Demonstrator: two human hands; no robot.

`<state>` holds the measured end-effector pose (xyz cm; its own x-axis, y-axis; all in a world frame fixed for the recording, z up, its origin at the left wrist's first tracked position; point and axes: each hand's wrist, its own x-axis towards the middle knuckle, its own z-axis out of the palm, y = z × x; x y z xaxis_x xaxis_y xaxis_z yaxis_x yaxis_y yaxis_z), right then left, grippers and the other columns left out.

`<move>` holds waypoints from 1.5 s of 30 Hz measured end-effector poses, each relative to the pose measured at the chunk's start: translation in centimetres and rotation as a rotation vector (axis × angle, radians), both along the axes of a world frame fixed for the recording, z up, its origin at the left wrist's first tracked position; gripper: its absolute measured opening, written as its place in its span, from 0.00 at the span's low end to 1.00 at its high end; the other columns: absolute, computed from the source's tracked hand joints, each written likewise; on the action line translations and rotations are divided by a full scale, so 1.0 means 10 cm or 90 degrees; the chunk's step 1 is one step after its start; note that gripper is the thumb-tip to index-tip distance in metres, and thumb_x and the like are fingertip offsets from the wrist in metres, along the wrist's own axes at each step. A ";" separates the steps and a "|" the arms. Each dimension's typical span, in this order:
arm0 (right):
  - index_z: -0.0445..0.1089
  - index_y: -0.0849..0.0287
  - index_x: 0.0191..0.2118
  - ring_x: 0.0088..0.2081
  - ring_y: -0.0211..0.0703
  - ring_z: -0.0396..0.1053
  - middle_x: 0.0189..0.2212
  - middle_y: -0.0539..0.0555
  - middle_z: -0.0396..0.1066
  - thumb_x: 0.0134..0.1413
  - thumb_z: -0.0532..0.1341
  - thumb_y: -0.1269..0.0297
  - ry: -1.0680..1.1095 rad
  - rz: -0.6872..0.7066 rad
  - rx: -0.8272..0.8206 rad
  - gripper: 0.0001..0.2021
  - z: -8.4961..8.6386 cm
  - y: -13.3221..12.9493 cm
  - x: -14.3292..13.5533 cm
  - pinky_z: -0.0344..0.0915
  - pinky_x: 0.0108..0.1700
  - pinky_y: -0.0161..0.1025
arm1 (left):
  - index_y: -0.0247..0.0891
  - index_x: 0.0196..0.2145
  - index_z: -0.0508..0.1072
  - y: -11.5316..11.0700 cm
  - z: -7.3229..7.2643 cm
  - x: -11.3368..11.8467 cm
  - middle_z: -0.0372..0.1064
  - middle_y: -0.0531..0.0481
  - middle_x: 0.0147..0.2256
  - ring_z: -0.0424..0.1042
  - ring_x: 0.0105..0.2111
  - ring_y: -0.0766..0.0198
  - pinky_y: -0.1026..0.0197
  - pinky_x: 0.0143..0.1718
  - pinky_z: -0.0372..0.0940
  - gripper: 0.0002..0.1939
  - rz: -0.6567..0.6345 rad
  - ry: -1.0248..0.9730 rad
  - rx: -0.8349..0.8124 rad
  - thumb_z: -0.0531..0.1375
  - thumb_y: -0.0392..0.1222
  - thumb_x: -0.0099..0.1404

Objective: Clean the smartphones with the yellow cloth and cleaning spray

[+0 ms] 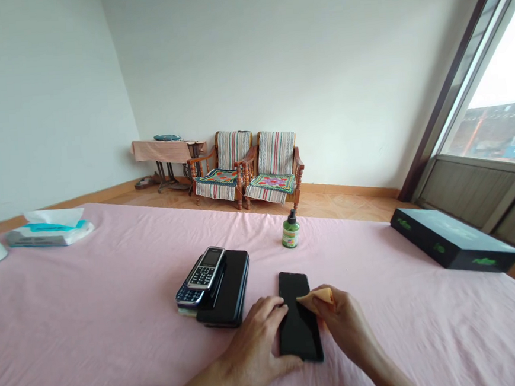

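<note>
A black smartphone lies face up on the pink cloth cover. My left hand steadies it, with fingertips on its left edge and the thumb at its lower end. A folded yellow-orange wiping cloth is pinched in my right hand, its tip touching the screen near the right side. Left of my hands is a stack of phones: black ones beneath, with a silver keypad phone and a dark blue keypad phone on the left.
Beyond the smartphone stands a green spray bottle with a black top. A black box lies at the right, a tissue pack at the far left. Two wooden chairs and a cloth-draped sewing table stand by the wall.
</note>
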<state>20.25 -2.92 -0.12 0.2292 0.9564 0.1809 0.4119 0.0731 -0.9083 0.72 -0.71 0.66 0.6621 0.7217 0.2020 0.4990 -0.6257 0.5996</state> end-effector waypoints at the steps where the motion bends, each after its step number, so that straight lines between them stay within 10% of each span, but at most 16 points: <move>1: 0.72 0.60 0.29 0.32 0.47 0.71 0.27 0.55 0.73 0.52 0.55 0.58 -0.010 -0.006 0.003 0.13 -0.01 0.00 0.00 0.63 0.35 0.38 | 0.34 0.51 0.69 -0.01 0.01 0.00 0.63 0.40 0.53 0.62 0.53 0.50 0.50 0.57 0.58 0.37 0.003 0.003 0.011 0.73 0.42 0.44; 20: 0.73 0.62 0.24 0.28 0.45 0.70 0.22 0.53 0.73 0.39 0.62 0.49 0.096 -0.031 -0.086 0.18 0.06 -0.04 0.04 0.64 0.29 0.35 | 0.33 0.52 0.70 -0.18 0.06 0.07 0.65 0.36 0.55 0.62 0.56 0.47 0.47 0.56 0.62 0.27 -0.033 0.139 0.143 0.69 0.35 0.54; 32: 0.72 0.64 0.26 0.21 0.39 0.65 0.20 0.52 0.70 0.32 0.66 0.52 0.324 -0.027 -0.163 0.19 0.12 -0.07 0.11 0.61 0.23 0.34 | 0.35 0.47 0.73 -0.17 0.02 0.03 0.68 0.40 0.52 0.65 0.53 0.49 0.48 0.56 0.61 0.26 0.021 -0.019 0.038 0.70 0.34 0.49; 45: 0.72 0.64 0.29 0.24 0.38 0.64 0.23 0.54 0.70 0.39 0.65 0.49 0.264 0.027 -0.083 0.20 0.36 -0.15 -0.01 0.59 0.24 0.32 | 0.39 0.52 0.65 -0.28 0.02 0.09 0.72 0.45 0.44 0.72 0.43 0.56 0.56 0.48 0.67 0.26 0.007 -0.084 0.112 0.60 0.31 0.53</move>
